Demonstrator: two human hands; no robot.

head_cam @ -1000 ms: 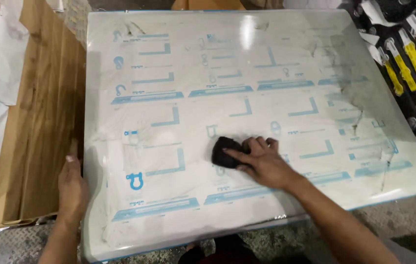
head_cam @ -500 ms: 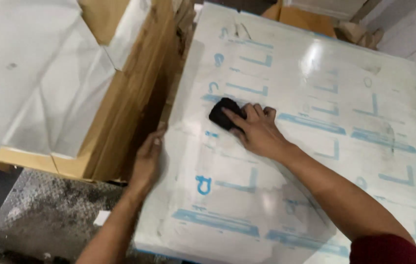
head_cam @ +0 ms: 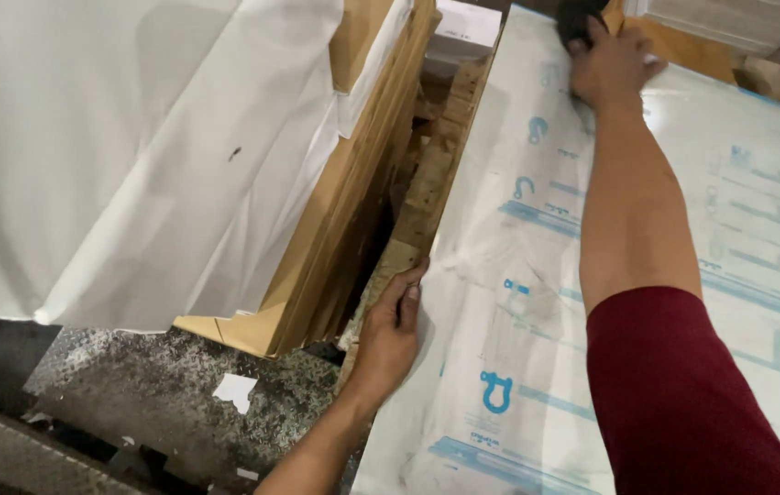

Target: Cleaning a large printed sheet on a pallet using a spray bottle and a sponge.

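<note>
Right hand (head_cam: 612, 62), arm outstretched, presses a small black pad (head_cam: 575, 16) onto the far corner of the large white film-covered panel with blue markings (head_cam: 683, 275). Left hand (head_cam: 388, 332) curls over the panel's near left edge, beside stacked brown boards under white sheeting (head_cam: 335, 211).

The big sheet (head_cam: 647, 275) looks glossy under smooth plastic film. At nine o'clock, matt cardboard (head_cam: 335, 229) under white paper (head_cam: 106, 137). The floor (head_cam: 161, 394) is rough, speckled.
</note>
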